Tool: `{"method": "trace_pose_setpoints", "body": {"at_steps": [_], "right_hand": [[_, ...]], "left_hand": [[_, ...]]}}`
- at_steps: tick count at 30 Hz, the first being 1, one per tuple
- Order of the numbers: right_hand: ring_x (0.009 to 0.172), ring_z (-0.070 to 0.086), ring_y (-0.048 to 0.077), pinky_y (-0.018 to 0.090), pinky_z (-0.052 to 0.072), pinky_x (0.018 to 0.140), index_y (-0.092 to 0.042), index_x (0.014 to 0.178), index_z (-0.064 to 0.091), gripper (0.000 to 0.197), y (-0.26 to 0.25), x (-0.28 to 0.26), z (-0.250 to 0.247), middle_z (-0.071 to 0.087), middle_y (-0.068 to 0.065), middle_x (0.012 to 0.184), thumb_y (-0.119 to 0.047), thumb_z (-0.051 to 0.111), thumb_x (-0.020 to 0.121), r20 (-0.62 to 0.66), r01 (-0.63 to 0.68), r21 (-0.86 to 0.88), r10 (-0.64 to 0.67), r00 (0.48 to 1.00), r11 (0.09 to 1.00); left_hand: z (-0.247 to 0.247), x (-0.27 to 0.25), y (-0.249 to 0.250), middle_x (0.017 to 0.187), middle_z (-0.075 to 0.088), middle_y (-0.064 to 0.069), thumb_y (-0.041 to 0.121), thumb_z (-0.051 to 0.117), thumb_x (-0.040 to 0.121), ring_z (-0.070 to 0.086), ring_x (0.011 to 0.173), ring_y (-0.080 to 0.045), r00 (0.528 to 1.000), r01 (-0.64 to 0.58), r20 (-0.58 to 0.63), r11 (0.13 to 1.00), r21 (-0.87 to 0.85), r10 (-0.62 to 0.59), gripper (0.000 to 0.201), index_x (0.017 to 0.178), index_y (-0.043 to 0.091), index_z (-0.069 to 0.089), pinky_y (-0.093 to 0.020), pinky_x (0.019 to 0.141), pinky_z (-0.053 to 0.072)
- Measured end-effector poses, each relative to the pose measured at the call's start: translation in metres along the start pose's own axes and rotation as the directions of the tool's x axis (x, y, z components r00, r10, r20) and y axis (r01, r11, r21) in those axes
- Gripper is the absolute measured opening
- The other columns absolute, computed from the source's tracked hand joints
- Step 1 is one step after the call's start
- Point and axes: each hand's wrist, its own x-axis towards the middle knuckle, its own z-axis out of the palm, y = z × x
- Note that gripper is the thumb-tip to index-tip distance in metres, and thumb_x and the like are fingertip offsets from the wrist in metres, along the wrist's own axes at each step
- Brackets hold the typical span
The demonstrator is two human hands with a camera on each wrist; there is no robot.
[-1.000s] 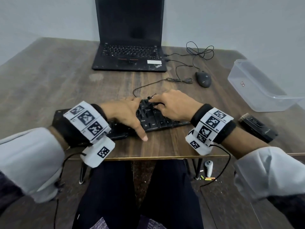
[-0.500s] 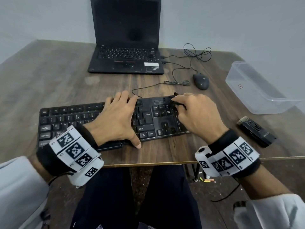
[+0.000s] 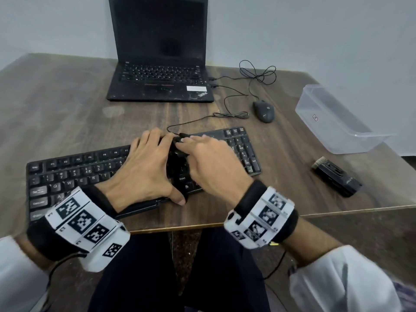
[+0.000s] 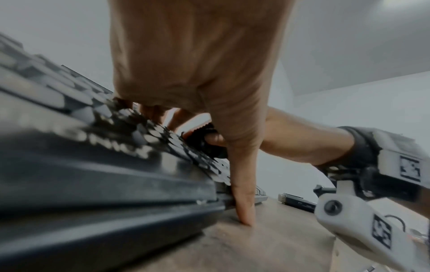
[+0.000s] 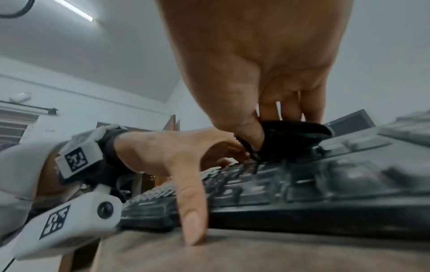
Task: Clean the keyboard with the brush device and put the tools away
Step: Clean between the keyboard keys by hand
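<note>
A black keyboard [image 3: 74, 167] lies along the table's front edge. My left hand [image 3: 153, 154] rests flat on its middle keys with fingers spread, and its thumb [image 4: 243, 211] is down on the table at the keyboard's front edge. My right hand [image 3: 198, 152] pinches a small black brush tool [image 5: 293, 136] between thumb and fingers and holds it against the keys right beside the left fingers. The same tool [image 4: 202, 139] shows under the right palm in the left wrist view. A black brush device [image 3: 336, 179] with pale bristles lies on the table to the right, apart from both hands.
An open black laptop [image 3: 159, 64] stands at the back. A wired mouse [image 3: 263, 111] and loose cables lie behind the keyboard's right end. A clear plastic container [image 3: 337, 122] sits at the far right. The table's front edge [image 3: 337, 212] runs close under my wrists.
My right hand has swept with the small tool from the keyboard's right end back left to the left fingers. The left hand has stayed on the keys.
</note>
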Motion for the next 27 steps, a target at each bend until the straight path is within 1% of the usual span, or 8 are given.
{"method": "trace_pose_setpoints", "body": {"at_steps": [2,4,7,10,15,19,24,27], "right_hand": [[0.137,0.059,0.027,0.044,0.034,0.123,-0.017,0.141,0.067,0.047,0.017,0.003,-0.01,0.067,0.004,0.145,-0.007,0.055,0.097,0.046,0.044,-0.108,-0.039,0.998,0.993],[0.134,0.059,0.028,0.046,0.04,0.12,-0.021,0.14,0.068,0.046,0.036,0.005,-0.02,0.068,0.004,0.142,-0.008,0.058,0.097,0.057,0.041,-0.206,-0.029,0.998,0.978],[0.124,0.064,0.029,0.044,0.049,0.111,-0.029,0.137,0.069,0.046,0.066,0.006,-0.035,0.073,0.003,0.132,-0.013,0.055,0.096,0.053,-0.056,-0.299,0.075,0.996,0.953],[0.111,0.071,0.034,0.046,0.059,0.093,-0.038,0.133,0.071,0.045,0.087,0.004,-0.043,0.077,0.001,0.125,-0.019,0.054,0.096,-0.009,-0.167,-0.259,0.17,0.985,0.951],[0.099,0.076,0.029,0.042,0.059,0.095,-0.029,0.112,0.083,0.023,0.106,0.002,-0.039,0.082,0.0,0.107,-0.023,0.073,0.093,-0.131,-0.255,-0.027,0.249,0.96,0.967],[0.095,0.075,0.023,0.037,0.059,0.095,-0.024,0.106,0.085,0.018,0.119,0.003,-0.034,0.083,0.0,0.1,-0.025,0.079,0.089,-0.179,-0.338,0.081,0.347,0.921,0.938],[0.086,0.073,0.029,0.034,0.059,0.086,-0.021,0.098,0.084,0.013,0.112,0.004,-0.029,0.079,0.004,0.087,-0.021,0.077,0.087,-0.208,-0.393,0.051,0.395,0.895,0.918],[0.083,0.073,0.032,0.039,0.062,0.082,-0.019,0.096,0.083,0.016,0.091,-0.003,-0.02,0.079,0.008,0.087,-0.014,0.071,0.086,-0.181,-0.358,0.017,0.355,0.917,0.933]], "left_hand": [[0.0,0.0,0.0,0.129,0.034,0.003,0.083,0.08,0.024,0.031,0.114,-0.015,1.0,0.0,-0.002,1.0,0.016,0.0,0.152,0.151,0.016,0.031,-0.034,0.103,0.032],[-0.001,-0.001,0.0,0.128,0.034,0.004,0.086,0.077,0.023,0.027,0.11,-0.012,1.0,-0.004,-0.001,1.0,0.026,0.004,0.154,0.151,0.015,0.031,-0.033,0.101,0.03],[-0.001,-0.001,0.0,0.129,0.033,0.004,0.088,0.074,0.023,0.026,0.109,-0.011,1.0,-0.004,0.011,1.0,0.026,0.004,0.155,0.152,0.014,0.029,-0.033,0.101,0.03],[-0.002,-0.002,0.001,0.129,0.033,0.004,0.09,0.07,0.022,0.03,0.112,-0.014,1.0,-0.002,0.01,1.0,0.03,0.002,0.156,0.152,0.015,0.029,-0.034,0.103,0.031],[-0.003,-0.002,0.001,0.132,0.033,0.004,0.086,0.077,0.025,0.032,0.115,-0.015,0.999,0.005,0.034,1.0,0.005,-0.005,0.155,0.153,0.016,0.027,-0.034,0.104,0.031],[-0.005,-0.003,0.001,0.13,0.032,0.006,0.084,0.081,0.026,0.03,0.114,-0.013,0.999,0.004,0.035,1.0,-0.011,-0.003,0.153,0.153,0.017,0.028,-0.031,0.102,0.029],[-0.005,-0.003,0.003,0.132,0.033,0.005,0.083,0.082,0.028,0.03,0.115,-0.013,0.999,0.008,0.034,1.0,-0.006,-0.008,0.154,0.154,0.015,0.026,-0.032,0.105,0.029],[-0.005,-0.003,0.004,0.133,0.033,0.004,0.081,0.084,0.028,0.03,0.116,-0.014,0.999,0.013,0.03,1.0,-0.018,-0.012,0.154,0.154,0.014,0.027,-0.032,0.105,0.029]]}}
